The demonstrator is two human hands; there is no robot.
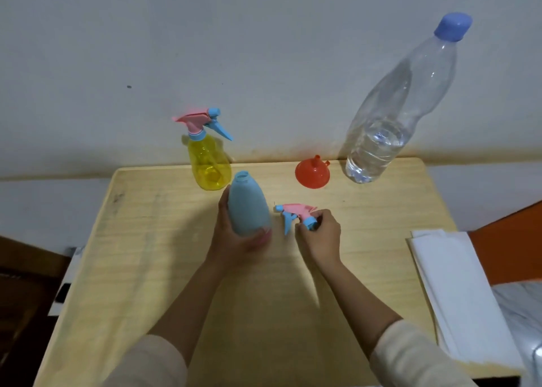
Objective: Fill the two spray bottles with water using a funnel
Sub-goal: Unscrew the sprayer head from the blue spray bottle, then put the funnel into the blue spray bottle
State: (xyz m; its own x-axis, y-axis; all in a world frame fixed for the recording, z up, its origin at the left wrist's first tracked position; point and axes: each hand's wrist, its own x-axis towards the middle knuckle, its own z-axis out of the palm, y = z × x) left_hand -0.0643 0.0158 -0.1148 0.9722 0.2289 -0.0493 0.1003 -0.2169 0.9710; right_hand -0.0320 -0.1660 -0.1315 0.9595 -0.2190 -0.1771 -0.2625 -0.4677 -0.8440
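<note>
A blue spray bottle (247, 205) stands on the wooden table (146, 254) with its neck uncapped, and my left hand (234, 240) grips its lower body. Its pink and blue spray head (294, 213) lies just to the right, held at the collar by my right hand (319, 237). A yellow spray bottle (208, 161) with its spray head screwed on stands at the back edge. An orange funnel (312, 173) rests wide side down, spout up, at the back. Beside it stands a large clear water bottle (390, 114) with a blue cap, about a third full.
A stack of white paper (460, 293) lies at the table's right edge. The table's back edge meets a pale wall (264, 49). Dark furniture (26, 284) sits lower left, and an orange surface (513, 240) is at the right.
</note>
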